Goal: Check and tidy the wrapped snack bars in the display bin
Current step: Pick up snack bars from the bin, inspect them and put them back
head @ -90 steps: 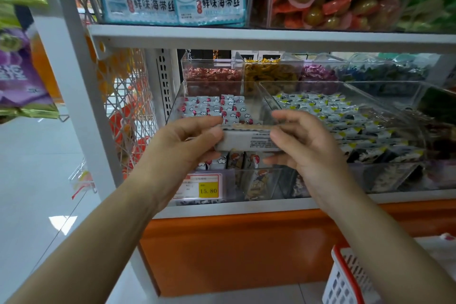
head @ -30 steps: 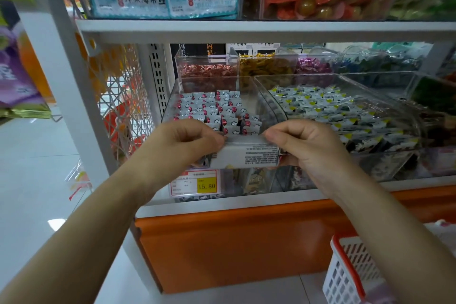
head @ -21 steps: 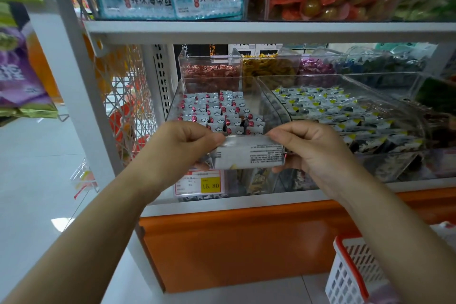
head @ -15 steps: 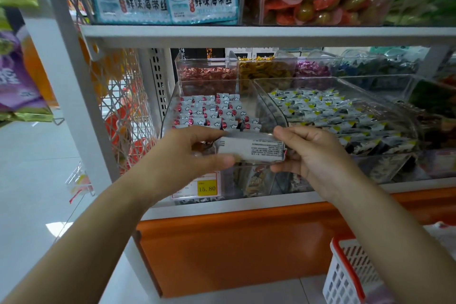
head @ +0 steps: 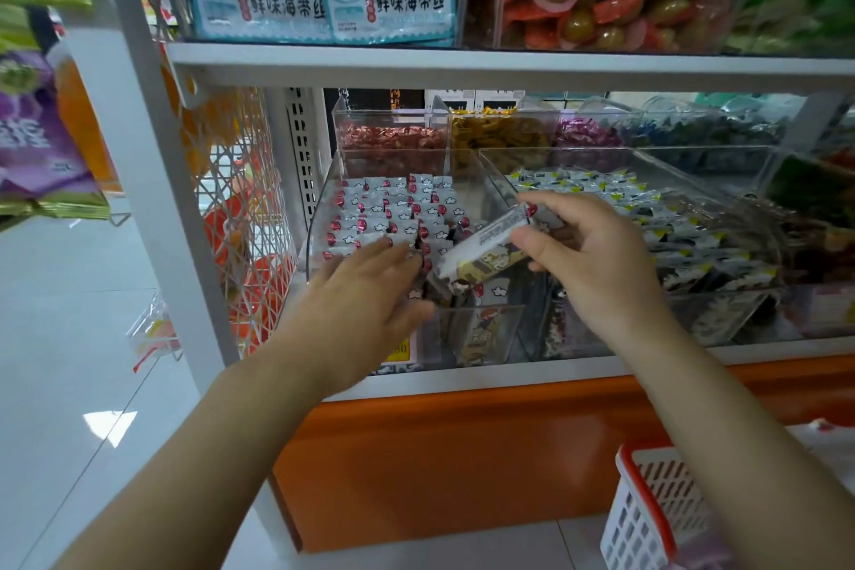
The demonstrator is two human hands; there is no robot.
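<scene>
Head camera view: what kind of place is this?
Probably a shop's snack aisle: clear display bins of wrapped snack bars on white shelving, a yellow price tag, and a shopping basket.

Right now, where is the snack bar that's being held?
Head view, centre: the snack bar is pinched in the right hand, tilted over the front of the display bin, just right of the left hand.

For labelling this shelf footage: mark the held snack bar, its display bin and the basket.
snack bar (head: 472, 252), head view, middle of wrapper.
display bin (head: 319, 218), head view, clear left wall.
basket (head: 647, 523), head view, white slatted side.
</scene>
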